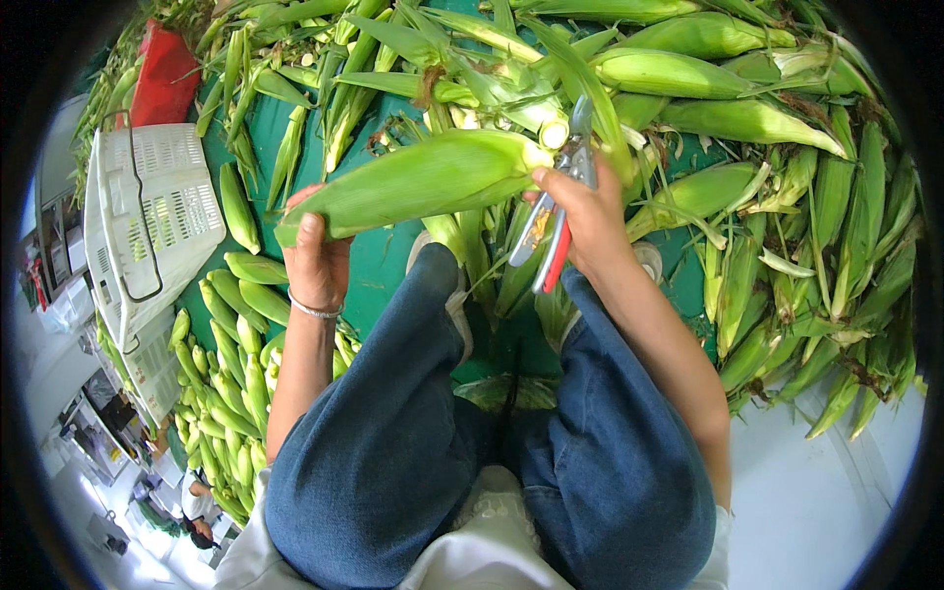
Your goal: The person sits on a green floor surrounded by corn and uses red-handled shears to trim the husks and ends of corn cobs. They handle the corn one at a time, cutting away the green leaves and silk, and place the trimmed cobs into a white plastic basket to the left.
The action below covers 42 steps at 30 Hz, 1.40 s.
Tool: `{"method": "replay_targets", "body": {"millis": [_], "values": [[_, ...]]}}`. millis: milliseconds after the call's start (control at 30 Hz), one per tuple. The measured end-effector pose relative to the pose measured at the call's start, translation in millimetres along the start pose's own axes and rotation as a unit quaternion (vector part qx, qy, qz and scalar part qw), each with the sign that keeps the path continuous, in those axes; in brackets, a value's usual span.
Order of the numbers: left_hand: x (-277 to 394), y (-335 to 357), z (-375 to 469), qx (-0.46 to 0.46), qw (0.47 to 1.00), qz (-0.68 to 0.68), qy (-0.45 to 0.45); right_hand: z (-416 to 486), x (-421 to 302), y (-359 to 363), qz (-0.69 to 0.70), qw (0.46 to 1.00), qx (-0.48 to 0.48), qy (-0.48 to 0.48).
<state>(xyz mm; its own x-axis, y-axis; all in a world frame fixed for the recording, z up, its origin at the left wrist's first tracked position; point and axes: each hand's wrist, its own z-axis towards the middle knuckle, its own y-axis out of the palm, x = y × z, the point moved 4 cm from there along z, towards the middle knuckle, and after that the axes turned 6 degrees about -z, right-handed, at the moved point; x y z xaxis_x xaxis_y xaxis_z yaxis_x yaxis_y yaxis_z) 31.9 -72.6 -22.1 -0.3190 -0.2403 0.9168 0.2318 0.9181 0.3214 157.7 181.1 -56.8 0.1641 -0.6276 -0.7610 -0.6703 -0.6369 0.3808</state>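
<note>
A green ear of corn in its husk (428, 177) lies slantwise across the front of me. My left hand (318, 258), with a bracelet at the wrist, grips its tapered tip. At the pale stem end, my right hand (590, 206) has its thumb near or on the corn. That hand also holds pruning shears (557, 221) with a red and grey handle, their blades pointing up beside the stem. Just behind the stem end is another corn ear's cut stalk (553, 134). Some of my right fingers are hidden behind the shears.
Unhusked corn (745, 125) and loose husks are heaped ahead and at the right on a green sheet (376, 265). Trimmed ears (236, 398) are piled at the left, near a white plastic basket (155, 214) and a red object (164, 77). A person (198, 509) is at the far lower left.
</note>
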Motion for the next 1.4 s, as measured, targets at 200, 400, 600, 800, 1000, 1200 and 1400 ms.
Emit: {"method": "replay_targets", "body": {"millis": [200,400,600,800,1000,1200,1400], "values": [[-29.2,-36.0,21.8,0.192,0.95,-0.064,-0.238,11.7,-27.0,-25.0,-0.137,0.985,0.081,-0.069],[-34.6,-49.5,12.6,0.265,0.929,-0.145,-0.215,5.9,-1.2,-40.6,-0.492,0.87,-0.031,-0.018],[-16.0,-30.7,14.8,0.22,0.956,-0.094,-0.171,-6.8,6.8,17.2,-0.525,0.833,-0.097,-0.146],[-11.5,-34.0,16.8,0.168,0.967,-0.091,-0.167,-1.5,14.3,13.3,-0.388,0.913,-0.121,-0.018],[32.2,-156.6,28.8,0.157,0.98,0.022,-0.119,-3.1,6.6,-35.4,-0.379,0.923,-0.058,-0.021],[138.7,-401.0,-77.1,-0.06,0.649,0.631,-0.42,-0.6,-26.4,-129.6,-0.385,0.889,0.222,-0.105],[43.8,-250.4,-52.6,-0.289,0.545,0.73,-0.294,-17.9,-42.2,-201.6,-0.302,0.872,0.367,-0.118]]}}
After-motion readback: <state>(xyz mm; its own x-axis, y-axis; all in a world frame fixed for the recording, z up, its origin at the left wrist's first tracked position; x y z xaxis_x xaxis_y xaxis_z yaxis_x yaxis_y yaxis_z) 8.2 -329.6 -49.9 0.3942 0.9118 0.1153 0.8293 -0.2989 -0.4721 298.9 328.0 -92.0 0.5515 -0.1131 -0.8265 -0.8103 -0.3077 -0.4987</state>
